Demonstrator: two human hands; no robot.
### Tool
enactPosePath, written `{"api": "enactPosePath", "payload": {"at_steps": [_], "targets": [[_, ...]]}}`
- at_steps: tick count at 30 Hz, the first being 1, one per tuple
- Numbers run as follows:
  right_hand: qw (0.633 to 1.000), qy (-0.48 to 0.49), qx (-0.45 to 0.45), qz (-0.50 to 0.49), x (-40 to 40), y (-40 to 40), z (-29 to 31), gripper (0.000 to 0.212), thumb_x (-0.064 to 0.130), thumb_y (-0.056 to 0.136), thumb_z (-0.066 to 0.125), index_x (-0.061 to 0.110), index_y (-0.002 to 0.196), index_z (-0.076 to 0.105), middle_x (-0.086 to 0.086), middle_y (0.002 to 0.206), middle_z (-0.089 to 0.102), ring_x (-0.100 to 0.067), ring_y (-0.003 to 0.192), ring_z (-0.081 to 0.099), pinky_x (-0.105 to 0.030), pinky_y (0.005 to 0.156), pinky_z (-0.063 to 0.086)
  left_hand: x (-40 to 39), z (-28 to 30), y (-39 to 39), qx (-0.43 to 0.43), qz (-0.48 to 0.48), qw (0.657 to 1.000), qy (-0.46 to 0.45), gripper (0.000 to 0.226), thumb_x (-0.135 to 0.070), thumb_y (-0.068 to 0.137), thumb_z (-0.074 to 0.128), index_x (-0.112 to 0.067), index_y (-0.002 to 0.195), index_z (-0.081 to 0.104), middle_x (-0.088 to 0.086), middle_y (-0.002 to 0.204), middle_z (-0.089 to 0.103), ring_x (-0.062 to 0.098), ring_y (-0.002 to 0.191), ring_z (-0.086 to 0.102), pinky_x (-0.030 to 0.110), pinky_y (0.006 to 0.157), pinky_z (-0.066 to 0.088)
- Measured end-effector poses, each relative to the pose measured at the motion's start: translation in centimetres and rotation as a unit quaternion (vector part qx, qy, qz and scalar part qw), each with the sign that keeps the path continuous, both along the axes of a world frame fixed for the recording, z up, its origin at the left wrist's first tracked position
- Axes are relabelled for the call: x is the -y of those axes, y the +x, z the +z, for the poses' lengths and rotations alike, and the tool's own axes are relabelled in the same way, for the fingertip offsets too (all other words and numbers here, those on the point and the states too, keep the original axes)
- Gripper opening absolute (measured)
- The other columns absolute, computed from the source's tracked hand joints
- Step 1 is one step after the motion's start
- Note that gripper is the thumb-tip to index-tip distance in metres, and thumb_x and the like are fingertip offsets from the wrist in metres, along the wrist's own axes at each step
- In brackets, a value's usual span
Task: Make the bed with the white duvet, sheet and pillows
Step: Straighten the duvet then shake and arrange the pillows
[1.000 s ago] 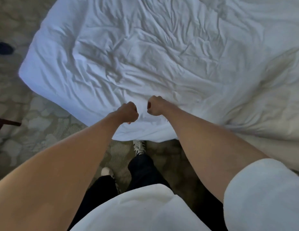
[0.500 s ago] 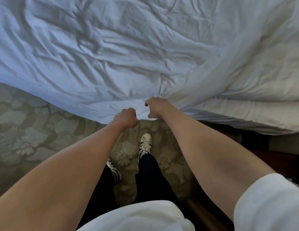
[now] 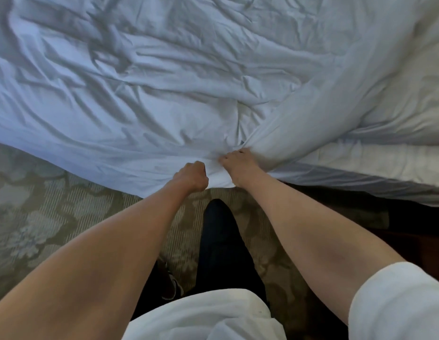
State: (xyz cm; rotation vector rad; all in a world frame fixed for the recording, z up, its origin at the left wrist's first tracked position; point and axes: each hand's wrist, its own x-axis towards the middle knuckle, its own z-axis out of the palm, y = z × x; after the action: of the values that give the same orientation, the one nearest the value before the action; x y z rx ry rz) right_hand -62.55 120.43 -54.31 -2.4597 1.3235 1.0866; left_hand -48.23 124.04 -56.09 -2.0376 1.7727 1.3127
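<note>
A: Where is the duvet point(image 3: 144, 77) right now?

B: It is spread, heavily creased, across the top of the picture. Its near edge hangs out past the bed point(image 3: 375, 168) over the patterned carpet point(image 3: 42, 212), and a thick fold runs from the corner in hand up to the right.

A: And the hands?

B: Both are fists clenched on that near edge, close side by side. The left hand point(image 3: 192, 176) has cloth bunched in its grip; the right hand point(image 3: 239, 165) clutches the gathered corner where the fold begins.

A: So how should this pull go?

B: I judge the step to be drawing the duvet square over the bed. The hands sit too close together, so the pull gathers the cloth into a rope. Better to slide them apart along the hem, then lift and tug evenly so the creases run out.

A: Anything to watch?

B: The hanging edge is near the carpet; keep it raised. The feet point(image 3: 173, 284) are just below, so step back carefully.
</note>
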Motion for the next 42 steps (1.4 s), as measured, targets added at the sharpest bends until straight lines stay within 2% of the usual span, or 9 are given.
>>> {"api": "enactPosePath", "payload": {"at_steps": [4, 12, 17, 21, 27, 31, 33, 38, 42], "targets": [[0.998, -0.054, 0.001, 0.018, 0.7, 0.7, 0.2, 0.028, 0.004, 0.093, 0.054, 0.014, 0.119, 0.061, -0.005, 0.122, 0.064, -0.024, 0.115, 0.060, -0.035, 0.092, 0.043, 0.7, -0.3, -1.4, -0.002, -0.016, 1.000, -0.018, 0.026, -0.014, 0.091, 0.045, -0.009, 0.114, 0.056, 0.011, 0.118, 0.056, 0.032, 0.104, 0.056, 0.041, 0.088, 0.047], [0.974, -0.032, 0.183, -0.133, 1.5, 2.3, 12.0, 0.033, 0.009, 0.092, 0.056, 0.018, 0.124, 0.062, -0.008, 0.124, 0.059, -0.030, 0.112, 0.058, -0.038, 0.088, 0.044, -1.2, 9.1, 0.3, 0.057, -0.017, 0.996, -0.071, 0.071, -0.040, 0.085, 0.067, -0.014, 0.140, 0.030, 0.009, 0.140, 0.038, 0.031, 0.128, 0.040, 0.048, 0.098, 0.037], [0.924, -0.014, 0.300, -0.238, 3.2, 2.2, 24.5, 0.026, 0.012, 0.086, 0.061, 0.030, 0.096, 0.076, -0.002, 0.101, 0.071, -0.026, 0.093, 0.065, -0.031, 0.073, 0.048, 1.1, 19.3, 2.3, 0.047, 0.032, 0.991, -0.124, 0.065, -0.048, 0.081, 0.067, -0.019, 0.132, 0.038, 0.004, 0.132, 0.042, 0.028, 0.123, 0.043, 0.046, 0.095, 0.035], [0.875, -0.097, 0.363, -0.306, 5.5, 2.0, 33.7, 0.042, 0.005, 0.079, 0.054, 0.031, 0.105, 0.074, 0.001, 0.115, 0.070, -0.024, 0.105, 0.064, -0.033, 0.090, 0.053, 3.9, 26.3, 3.0, 0.037, 0.058, 0.986, -0.152, 0.046, -0.033, 0.085, 0.064, -0.016, 0.123, 0.043, 0.008, 0.127, 0.053, 0.033, 0.119, 0.052, 0.046, 0.090, 0.036], [0.855, -0.206, 0.340, -0.333, 7.3, 2.9, 40.5, 0.037, 0.004, 0.084, 0.048, 0.028, 0.104, 0.069, -0.009, 0.118, 0.061, -0.032, 0.111, 0.057, -0.032, 0.087, 0.046, 8.8, 34.5, 5.0, -0.009, 0.091, 0.960, -0.263, 0.025, -0.012, 0.088, 0.053, -0.012, 0.112, 0.061, 0.018, 0.117, 0.061, 0.041, 0.112, 0.057, 0.044, 0.087, 0.046], [0.885, -0.197, 0.299, -0.299, 6.6, 5.7, 40.9, 0.042, 0.011, 0.090, 0.056, 0.023, 0.129, 0.057, -0.008, 0.135, 0.054, -0.030, 0.124, 0.052, -0.034, 0.100, 0.041, 11.2, 38.1, 7.6, -0.037, 0.058, 0.954, -0.290, 0.033, -0.025, 0.097, 0.051, -0.012, 0.127, 0.057, 0.022, 0.129, 0.054, 0.041, 0.123, 0.048, 0.043, 0.098, 0.040], [0.903, -0.171, 0.301, -0.253, 6.5, 8.3, 40.3, 0.049, 0.023, 0.093, 0.059, 0.020, 0.140, 0.048, -0.008, 0.140, 0.051, -0.029, 0.130, 0.048, -0.039, 0.105, 0.040, 12.6, 39.2, 8.8, -0.058, 0.044, 0.951, -0.301, 0.031, -0.029, 0.093, 0.057, -0.011, 0.117, 0.063, 0.022, 0.121, 0.060, 0.040, 0.118, 0.053, 0.042, 0.092, 0.043], [0.876, -0.304, 0.253, -0.276, 10.7, 11.0, 41.7, 0.028, 0.013, 0.095, 0.048, 0.021, 0.112, 0.069, -0.012, 0.117, 0.064, -0.034, 0.109, 0.062, -0.035, 0.084, 0.046, 15.1, 40.4, 11.6, -0.099, 0.024, 0.941, -0.321, 0.022, -0.039, 0.083, 0.070, -0.021, 0.077, 0.060, 0.014, 0.099, 0.067, 0.035, 0.100, 0.063, 0.036, 0.075, 0.045], [0.862, -0.334, 0.261, -0.277, 15.0, 12.7, 40.6, 0.035, 0.006, 0.094, 0.044, 0.022, 0.108, 0.071, -0.011, 0.113, 0.065, -0.034, 0.107, 0.062, -0.033, 0.086, 0.043, 18.5, 38.6, 13.3, -0.038, -0.003, 0.945, -0.325, 0.027, -0.034, 0.086, 0.066, -0.018, 0.108, 0.062, 0.015, 0.112, 0.063, 0.036, 0.107, 0.058, 0.043, 0.086, 0.046]]}}
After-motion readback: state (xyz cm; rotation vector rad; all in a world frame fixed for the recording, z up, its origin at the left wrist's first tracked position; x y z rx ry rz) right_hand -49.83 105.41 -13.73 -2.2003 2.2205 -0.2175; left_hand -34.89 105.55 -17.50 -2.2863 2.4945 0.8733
